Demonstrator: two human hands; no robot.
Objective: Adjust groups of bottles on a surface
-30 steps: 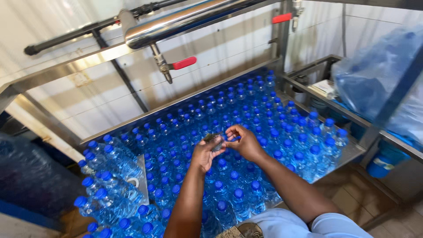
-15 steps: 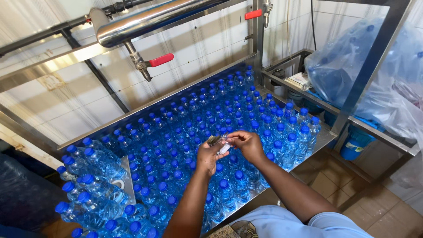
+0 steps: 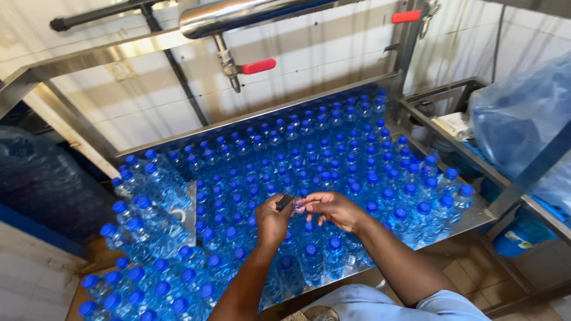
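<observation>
- Since the earlier frame, both hands have stayed together above the bottles; only the view has shifted.
- Left hand (image 3: 272, 221): fingers pinched on a small dark object (image 3: 284, 202).
- Right hand (image 3: 331, 208): fingertips narrowed, touching the same object.
- Blue-capped bottles (image 3: 333, 160) fill the steel table (image 3: 470, 219) beneath.

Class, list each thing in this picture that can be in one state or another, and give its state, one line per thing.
Bottles: upright, blue caps on, packed on the metal table.
Left hand: pinching a small dark object, raised above the bottles.
Right hand: fingertips pinched together beside that object.
Red valve handle: lying sideways; open or shut unclear.
Large plastic bag: full, resting at right.
</observation>
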